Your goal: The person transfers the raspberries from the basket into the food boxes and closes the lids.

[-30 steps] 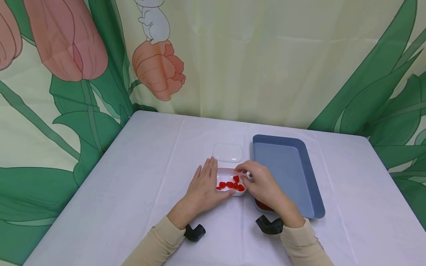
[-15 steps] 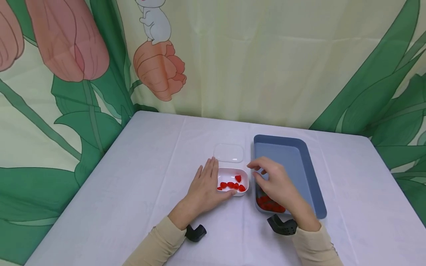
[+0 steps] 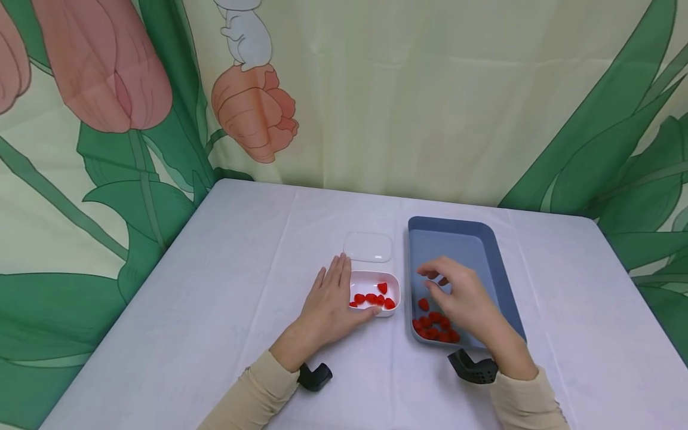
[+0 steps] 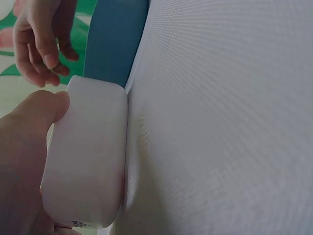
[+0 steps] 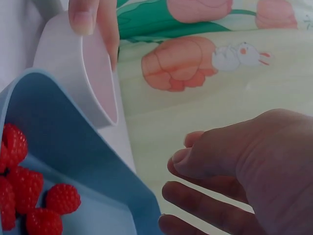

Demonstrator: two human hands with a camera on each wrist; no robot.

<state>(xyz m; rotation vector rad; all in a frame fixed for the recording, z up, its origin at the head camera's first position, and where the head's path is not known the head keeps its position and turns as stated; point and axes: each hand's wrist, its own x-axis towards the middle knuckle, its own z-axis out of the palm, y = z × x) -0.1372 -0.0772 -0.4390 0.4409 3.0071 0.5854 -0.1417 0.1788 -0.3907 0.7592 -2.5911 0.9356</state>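
A small white box (image 3: 395, 291) with several raspberries (image 3: 371, 298) inside stands on the table, left of the blue tray. My left hand (image 3: 329, 307) holds it, fingers laid along its left side and thumb on the near rim; the left wrist view shows the thumb (image 4: 59, 104) at the rim. Above the tray hovers my right hand (image 3: 463, 295), its fingers loosely bent and apart. Nothing shows between its thumb and fingers in the right wrist view (image 5: 220, 171). Several more raspberries (image 3: 432, 325) lie in the tray's near left corner, one a little apart from the rest.
The blue tray (image 3: 497, 263) has raised walls and stands just right of the white box. A clear lid (image 3: 368, 246) lies flat behind the box. White cloth covers the table (image 3: 258, 269), and a printed curtain (image 3: 403, 107) hangs at its back.
My right hand has drawn back to the right, from the white box's right edge to above the tray, uncovering the raspberries there. My left hand has stayed on the box.
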